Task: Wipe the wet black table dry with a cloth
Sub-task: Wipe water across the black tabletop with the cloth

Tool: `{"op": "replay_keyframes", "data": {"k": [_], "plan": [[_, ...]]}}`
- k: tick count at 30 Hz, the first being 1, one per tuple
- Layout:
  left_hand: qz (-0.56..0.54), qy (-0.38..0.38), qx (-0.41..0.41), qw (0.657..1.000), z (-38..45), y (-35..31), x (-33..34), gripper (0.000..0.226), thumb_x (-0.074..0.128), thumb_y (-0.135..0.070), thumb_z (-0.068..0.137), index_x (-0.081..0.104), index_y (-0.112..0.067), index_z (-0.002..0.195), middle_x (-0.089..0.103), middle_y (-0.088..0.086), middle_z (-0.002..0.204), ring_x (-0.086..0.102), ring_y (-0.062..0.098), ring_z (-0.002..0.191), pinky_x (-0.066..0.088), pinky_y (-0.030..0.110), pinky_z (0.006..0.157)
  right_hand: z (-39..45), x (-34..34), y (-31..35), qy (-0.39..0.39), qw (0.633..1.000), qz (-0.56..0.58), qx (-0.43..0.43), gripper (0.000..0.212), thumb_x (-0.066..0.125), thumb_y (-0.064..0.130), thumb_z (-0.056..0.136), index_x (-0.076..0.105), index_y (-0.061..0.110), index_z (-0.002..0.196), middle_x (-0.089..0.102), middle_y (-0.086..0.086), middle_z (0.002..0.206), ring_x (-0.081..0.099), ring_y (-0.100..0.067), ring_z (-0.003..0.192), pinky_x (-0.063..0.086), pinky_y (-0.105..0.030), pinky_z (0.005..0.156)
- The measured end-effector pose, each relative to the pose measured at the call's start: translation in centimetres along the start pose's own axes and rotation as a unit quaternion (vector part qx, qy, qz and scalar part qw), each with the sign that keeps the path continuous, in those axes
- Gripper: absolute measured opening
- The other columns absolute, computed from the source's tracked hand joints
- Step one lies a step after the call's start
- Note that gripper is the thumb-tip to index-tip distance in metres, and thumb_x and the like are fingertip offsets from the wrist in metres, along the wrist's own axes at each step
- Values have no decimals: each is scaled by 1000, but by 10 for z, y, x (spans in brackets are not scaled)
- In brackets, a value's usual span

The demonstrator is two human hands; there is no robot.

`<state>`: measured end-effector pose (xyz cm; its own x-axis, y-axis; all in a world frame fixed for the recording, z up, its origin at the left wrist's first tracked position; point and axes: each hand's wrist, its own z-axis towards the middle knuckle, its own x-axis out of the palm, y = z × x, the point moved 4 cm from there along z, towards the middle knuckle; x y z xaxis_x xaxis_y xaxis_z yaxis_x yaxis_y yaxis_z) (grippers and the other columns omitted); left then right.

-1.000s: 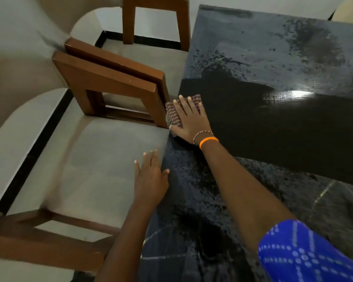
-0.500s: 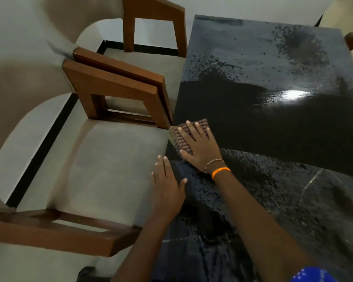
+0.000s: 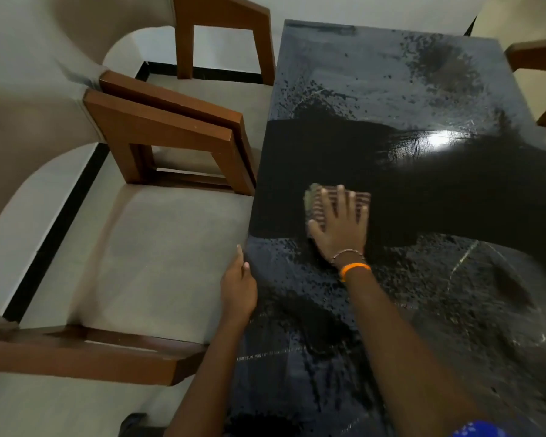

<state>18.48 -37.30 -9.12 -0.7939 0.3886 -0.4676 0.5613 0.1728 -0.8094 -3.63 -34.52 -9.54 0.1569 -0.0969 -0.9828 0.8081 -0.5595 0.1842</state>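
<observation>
Your right hand presses a striped cloth flat on the black table, fingers straight and spread.

The cloth lies under your palm and shows beyond your fingertips and beside your thumb, at the near edge of a dark, clean band that crosses the tabletop; ahead of that band and behind your wrist the surface is grey with a speckled wet film, and a bright lamp glare sits far right of your fingers. An orange band and a thin bracelet circle that wrist. Your left hand rests at the table's left edge, fingers extended, gripping nothing. Left of it stand cushioned chairs with brown wooden arms on a pale floor.
</observation>
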Motion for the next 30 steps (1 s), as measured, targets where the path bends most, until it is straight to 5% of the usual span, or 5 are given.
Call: {"op": "replay_keyframes", "data": {"k": [8, 13, 20, 24, 30], "plan": [[32, -33, -4, 999, -24, 16, -1, 37, 34, -10, 99, 50, -8, 132, 55, 15, 132, 51, 28, 117, 35, 26, 93, -37, 23, 119, 44, 966, -6, -255, 67, 39, 50, 79, 37, 25, 141, 30, -8, 152, 27, -31, 140, 14, -57, 112], [14, -26, -2, 1000, -24, 18, -1, 38, 32, -11, 99, 49, -11, 134, 54, 12, 134, 49, 27, 122, 34, 29, 102, -42, 6, 35, 2, 986, -6, -169, 70, 35, 51, 78, 34, 25, 143, 32, -7, 152, 31, -31, 139, 25, -54, 110], [-22, -13, -17, 1000, -20, 25, 0, 39, 32, -13, 100, 48, -13, 136, 52, 9, 137, 47, 25, 126, 31, 28, 106, -49, -25, -123, -12, 997, -27, 77, 77, 21, 56, 75, 27, 25, 146, 20, -8, 156, 18, -33, 143, 15, -53, 113], [-91, 14, -41, 995, -16, 27, -1, 38, 33, -10, 99, 50, -10, 133, 54, 8, 135, 48, 24, 125, 33, 36, 111, -47, -20, -102, -10, 989, -1, 147, 77, 19, 55, 76, 20, 27, 147, 11, -8, 158, 8, -32, 145, 7, -56, 115], [-179, 55, -99, 977, -13, 23, -7, 39, 35, -5, 97, 47, -5, 134, 51, 0, 131, 47, 19, 124, 34, 32, 110, -46, 6, 46, 14, 999, 27, -44, 74, 22, 59, 79, 25, 28, 146, 18, -9, 156, 14, -35, 144, 7, -58, 112]]}}
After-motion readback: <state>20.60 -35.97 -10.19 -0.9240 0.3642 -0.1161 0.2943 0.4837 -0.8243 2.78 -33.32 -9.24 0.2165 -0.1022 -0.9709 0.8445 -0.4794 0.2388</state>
